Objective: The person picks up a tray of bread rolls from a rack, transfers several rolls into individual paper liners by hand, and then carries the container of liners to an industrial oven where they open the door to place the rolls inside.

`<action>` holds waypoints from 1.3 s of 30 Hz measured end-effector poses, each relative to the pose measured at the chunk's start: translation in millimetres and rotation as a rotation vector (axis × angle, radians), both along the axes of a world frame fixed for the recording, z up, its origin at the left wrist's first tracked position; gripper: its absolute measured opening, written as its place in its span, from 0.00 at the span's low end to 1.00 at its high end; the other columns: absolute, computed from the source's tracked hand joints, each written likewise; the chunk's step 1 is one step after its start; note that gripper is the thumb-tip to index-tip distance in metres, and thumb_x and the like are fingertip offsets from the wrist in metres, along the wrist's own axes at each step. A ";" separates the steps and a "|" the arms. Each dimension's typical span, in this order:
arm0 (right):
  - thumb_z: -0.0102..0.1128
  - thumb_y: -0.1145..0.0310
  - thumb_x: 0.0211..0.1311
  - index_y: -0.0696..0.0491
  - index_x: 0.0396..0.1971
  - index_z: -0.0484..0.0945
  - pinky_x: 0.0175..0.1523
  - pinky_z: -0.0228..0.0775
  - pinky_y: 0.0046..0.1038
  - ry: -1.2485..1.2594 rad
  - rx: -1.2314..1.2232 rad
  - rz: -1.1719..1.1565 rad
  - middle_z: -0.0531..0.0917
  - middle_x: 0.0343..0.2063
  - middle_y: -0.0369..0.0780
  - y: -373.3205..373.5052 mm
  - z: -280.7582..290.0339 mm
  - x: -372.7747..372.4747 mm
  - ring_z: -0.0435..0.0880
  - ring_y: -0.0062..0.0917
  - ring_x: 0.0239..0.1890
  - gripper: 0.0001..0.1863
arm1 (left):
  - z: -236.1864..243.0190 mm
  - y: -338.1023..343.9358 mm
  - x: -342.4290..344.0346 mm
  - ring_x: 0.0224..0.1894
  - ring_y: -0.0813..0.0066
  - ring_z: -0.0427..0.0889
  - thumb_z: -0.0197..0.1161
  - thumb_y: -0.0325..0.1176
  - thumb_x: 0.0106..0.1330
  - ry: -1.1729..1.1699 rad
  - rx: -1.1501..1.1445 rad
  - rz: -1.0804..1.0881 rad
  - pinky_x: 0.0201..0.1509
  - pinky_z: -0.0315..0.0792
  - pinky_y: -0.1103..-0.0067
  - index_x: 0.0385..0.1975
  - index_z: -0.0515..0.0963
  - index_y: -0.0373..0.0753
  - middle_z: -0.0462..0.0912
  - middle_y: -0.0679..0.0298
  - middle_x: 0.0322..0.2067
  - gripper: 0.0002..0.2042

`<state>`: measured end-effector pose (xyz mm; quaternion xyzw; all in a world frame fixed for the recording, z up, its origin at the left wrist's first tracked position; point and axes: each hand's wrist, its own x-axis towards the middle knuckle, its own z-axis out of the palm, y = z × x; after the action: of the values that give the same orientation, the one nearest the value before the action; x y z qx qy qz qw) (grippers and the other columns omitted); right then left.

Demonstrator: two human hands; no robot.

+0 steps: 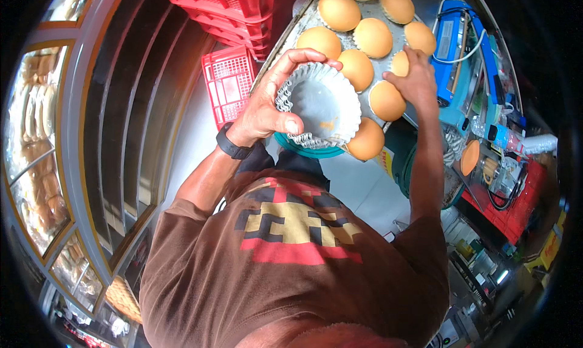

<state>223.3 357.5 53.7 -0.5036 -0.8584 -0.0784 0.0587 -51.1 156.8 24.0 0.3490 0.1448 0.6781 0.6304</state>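
Silvery fluted metal: a stack of moulds (322,99), nested, mouth facing up to the viewer, a little tan residue inside. Left hand (264,108) clasps it from the left, thumb over the near rim, fingers around the far side; dark wristband (232,145) on that wrist. Right hand (420,81) reaches over the tray (371,8), fingers and thumb closed about a golden cake (399,64), partly covered by the hand. More round cakes (373,37) sit around it on the tray, most well spread, some nearly touching. Right of the tray, a blue case (448,54) with pale cord; to its left, red crates (229,81).
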 end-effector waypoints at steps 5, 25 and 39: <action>0.76 0.53 0.45 0.58 0.57 0.75 0.60 0.69 0.39 0.158 -0.026 -0.047 0.78 0.54 0.52 -0.5 1.6 8.4 0.77 0.45 0.56 0.40 | -1.6 6.3 3.2 0.65 0.59 0.70 0.85 0.57 0.30 0.360 0.220 0.051 0.69 0.64 0.64 0.63 0.63 0.38 0.70 0.51 0.62 0.57; 0.75 0.73 0.38 0.52 0.62 0.69 0.65 0.65 0.37 0.378 -0.276 0.619 0.75 0.60 0.42 -170.4 104.6 -74.7 0.73 0.37 0.62 0.43 | 36.8 -20.8 2.1 0.62 0.54 0.73 0.89 0.44 0.26 0.593 0.614 0.275 0.65 0.69 0.61 0.57 0.66 0.43 0.72 0.47 0.59 0.52; 0.78 0.69 0.40 0.56 0.59 0.69 0.64 0.68 0.34 0.585 -0.367 0.372 0.76 0.55 0.47 -179.2 109.3 -66.8 0.77 0.39 0.59 0.41 | 44.4 -21.5 8.7 0.61 0.61 0.74 0.88 0.43 0.30 0.527 0.584 0.277 0.66 0.67 0.67 0.55 0.67 0.41 0.74 0.54 0.57 0.48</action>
<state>156.4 178.3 163.1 -0.3426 -0.8817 0.2355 0.2231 -42.5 135.4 68.4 0.6520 0.1483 0.6564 0.3493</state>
